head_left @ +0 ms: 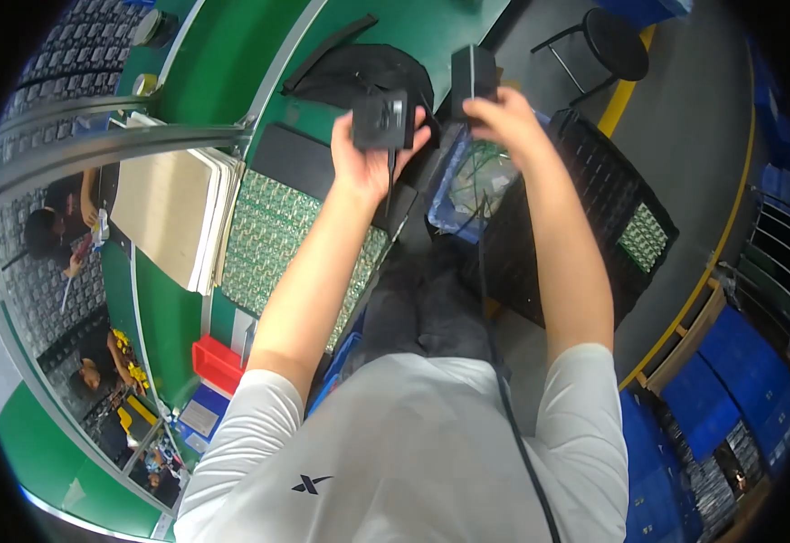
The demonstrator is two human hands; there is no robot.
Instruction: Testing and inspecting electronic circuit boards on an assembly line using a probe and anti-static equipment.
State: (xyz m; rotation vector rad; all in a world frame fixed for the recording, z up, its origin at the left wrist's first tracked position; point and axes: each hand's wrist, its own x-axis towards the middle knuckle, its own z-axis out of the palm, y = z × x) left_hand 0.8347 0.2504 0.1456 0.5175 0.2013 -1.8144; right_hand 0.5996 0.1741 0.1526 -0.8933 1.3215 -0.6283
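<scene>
My left hand [365, 170] is closed around a flat black box [379, 123] with a small pale label. A dark cable [390, 176] hangs from that box's near side, along my wrist. Over to the right, my right hand [514, 127] grips a second black box [474, 74], taller and with a light line down one edge. The two boxes are held apart from each other. Behind them a black bag [359, 72] lies on the green table [232, 54]. Below my right hand stands a blue-rimmed bin [452, 222] lined with plastic and holding green pieces.
Sheets of green circuit boards [273, 240] lie left of my left forearm, beside a stack of pale boards [164, 208]. A black tray [526, 244] sits at right. A red bin [217, 364], a black stool [614, 45] and other people [47, 231] stand around.
</scene>
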